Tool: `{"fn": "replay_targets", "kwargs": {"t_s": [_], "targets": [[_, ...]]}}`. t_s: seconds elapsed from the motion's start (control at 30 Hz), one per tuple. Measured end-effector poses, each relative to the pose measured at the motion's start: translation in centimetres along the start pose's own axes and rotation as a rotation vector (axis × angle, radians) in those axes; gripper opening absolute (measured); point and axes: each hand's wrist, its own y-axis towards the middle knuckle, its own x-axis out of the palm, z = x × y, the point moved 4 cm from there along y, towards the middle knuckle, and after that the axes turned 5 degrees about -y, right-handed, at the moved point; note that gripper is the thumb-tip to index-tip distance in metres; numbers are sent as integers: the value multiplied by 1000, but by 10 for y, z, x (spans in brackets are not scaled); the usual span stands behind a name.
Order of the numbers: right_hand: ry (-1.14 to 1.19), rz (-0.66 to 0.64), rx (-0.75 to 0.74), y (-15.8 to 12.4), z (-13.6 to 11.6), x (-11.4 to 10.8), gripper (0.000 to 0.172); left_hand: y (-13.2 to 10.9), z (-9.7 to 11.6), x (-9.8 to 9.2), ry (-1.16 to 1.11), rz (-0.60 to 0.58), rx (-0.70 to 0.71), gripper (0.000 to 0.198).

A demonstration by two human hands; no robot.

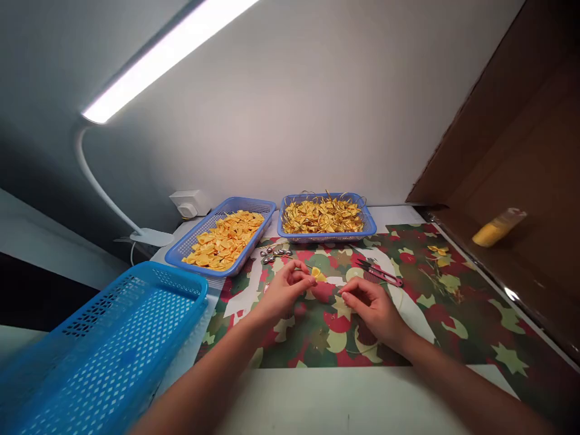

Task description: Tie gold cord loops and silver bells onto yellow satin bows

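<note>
Fingertips draw near each other over the middle of the counter [471, 329], where a small yellow bow [318, 275] sits just beside the tips of my left hand [286, 290], roughly midway between far and near edges. That hand is curled, thumb and forefinger close together; from my remote seat I cannot tell whether they grip the bow or merely lie next to it. My right hand [375, 309], nearer the counter's right edge, brings thumb and forefinger almost to a point, well short of the bow; anything pinched there is too fine for me to make out.

For clean work, I judge, the left should steady the bow by its middle, lightly, since the folds look soft enough to crush. The right would do best with a tight fingertip pinch, worked close in and kept low over the counter, so a slip drops nothing far. I would keep both wrists quiet and leave the bow's face uncovered under the lamp [167, 54].

The scissors [383, 275] lie just beyond the right hand, and I would mind their points. Toward the far edge, one basket [327, 238] holds gold-corded bows, a bright heap worth leaving unbrushed.
</note>
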Motion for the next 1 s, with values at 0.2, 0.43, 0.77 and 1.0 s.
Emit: {"fn": "replay_targets", "kwargs": {"t_s": [0.2,0.43,0.77,1.0], "targets": [[-104,52,-23,-12,13,-1,19,8,-26,46,-798,-49,-200,32],[-195,0,-163,-13,-1,3,12,0,-33,47,-967,-76,-339,32],[-288,48,-172,-10,-11,0,15,-3,-34,49,-914,-185,-350,31],[-295,64,-176,-11,-10,0,15,-6,-32,50,-957,-215,-360,31]]}}
